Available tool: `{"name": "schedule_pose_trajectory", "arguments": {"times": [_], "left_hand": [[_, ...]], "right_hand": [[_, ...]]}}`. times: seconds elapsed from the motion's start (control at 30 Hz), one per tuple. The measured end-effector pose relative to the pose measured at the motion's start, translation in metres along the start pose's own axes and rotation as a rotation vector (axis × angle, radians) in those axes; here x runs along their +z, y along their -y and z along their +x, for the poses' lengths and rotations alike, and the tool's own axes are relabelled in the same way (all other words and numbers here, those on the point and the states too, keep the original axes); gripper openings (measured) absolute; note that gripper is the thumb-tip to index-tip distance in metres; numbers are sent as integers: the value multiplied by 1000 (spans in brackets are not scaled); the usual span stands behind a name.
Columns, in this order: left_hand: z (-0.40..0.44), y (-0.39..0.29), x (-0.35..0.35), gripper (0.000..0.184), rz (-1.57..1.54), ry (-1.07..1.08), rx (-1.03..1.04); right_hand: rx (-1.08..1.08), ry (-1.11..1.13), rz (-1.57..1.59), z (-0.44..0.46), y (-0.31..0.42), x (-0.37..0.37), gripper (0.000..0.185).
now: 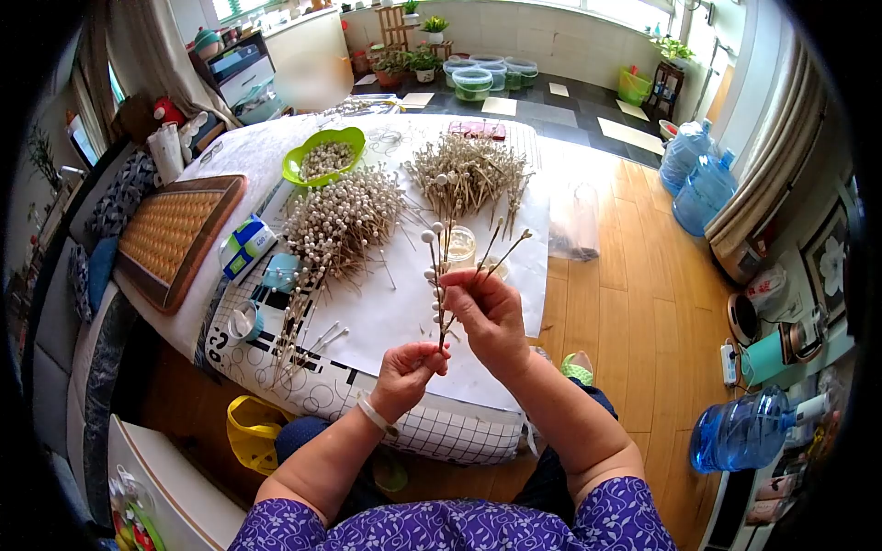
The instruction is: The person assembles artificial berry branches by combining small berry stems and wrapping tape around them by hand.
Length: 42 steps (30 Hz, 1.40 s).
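My left hand (pixel 406 378) pinches the lower end of a thin brown branched twig (pixel 438 308) that stands upright over the table. Along the twig sit several round white buds. Higher up, my right hand (pixel 487 317) closes its fingertips on the twig's side branches; what exactly lies between them is partly hidden. Behind the hands is a small glass jar (pixel 461 244). A large heap of white-budded stems (pixel 344 220) spreads to the left, and a bundle of brown twigs (pixel 470 174) lies farther back. A green bowl (pixel 292 165) holds loose white buds.
White paper (pixel 386 321) covers part of the cloth-covered table. At its left are a tissue pack (pixel 246 246), a blue-and-white cup (pixel 244 321) and a beaded mat (pixel 184 234). Water bottles (pixel 706 193) stand on the wooden floor at right. A yellow bag (pixel 250 432) hangs near my legs.
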<state>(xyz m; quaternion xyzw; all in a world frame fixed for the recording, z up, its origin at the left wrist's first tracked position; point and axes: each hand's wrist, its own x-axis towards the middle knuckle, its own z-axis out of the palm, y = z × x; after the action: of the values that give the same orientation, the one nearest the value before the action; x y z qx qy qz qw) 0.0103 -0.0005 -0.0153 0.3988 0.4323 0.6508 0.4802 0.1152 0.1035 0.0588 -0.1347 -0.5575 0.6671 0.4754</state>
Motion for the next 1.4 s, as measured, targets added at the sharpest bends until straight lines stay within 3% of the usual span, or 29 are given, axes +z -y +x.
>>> {"name": "schedule_pose_trajectory", "arguments": {"times": [0.17,0.23,0.27,0.33,0.5,0.63,0.93,1.4], "left_hand": [[-1,-3,3,9,148,-117,43],[1,0,-1,8,366,-119,193],[2,-1,-1,8,363,-126,194],[5,-7,0,8,555,-78,396],[5,-13,1,3,617,-78,429],[4,-15,1,1,641,-77,401],[5,-17,2,4,798,-133,552],[5,-18,1,4,702,-168,510]], "right_hand": [[21,-12,91,3,-6,-3,9],[71,-37,274,5,-12,-8,9],[86,-23,265,5,-10,-8,9],[60,-33,265,3,-13,-9,9],[-40,-97,364,3,-11,-6,14],[-47,-46,170,2,-12,-9,15],[42,-106,113,3,-15,-9,9],[65,-21,221,3,-21,-12,4]]}}
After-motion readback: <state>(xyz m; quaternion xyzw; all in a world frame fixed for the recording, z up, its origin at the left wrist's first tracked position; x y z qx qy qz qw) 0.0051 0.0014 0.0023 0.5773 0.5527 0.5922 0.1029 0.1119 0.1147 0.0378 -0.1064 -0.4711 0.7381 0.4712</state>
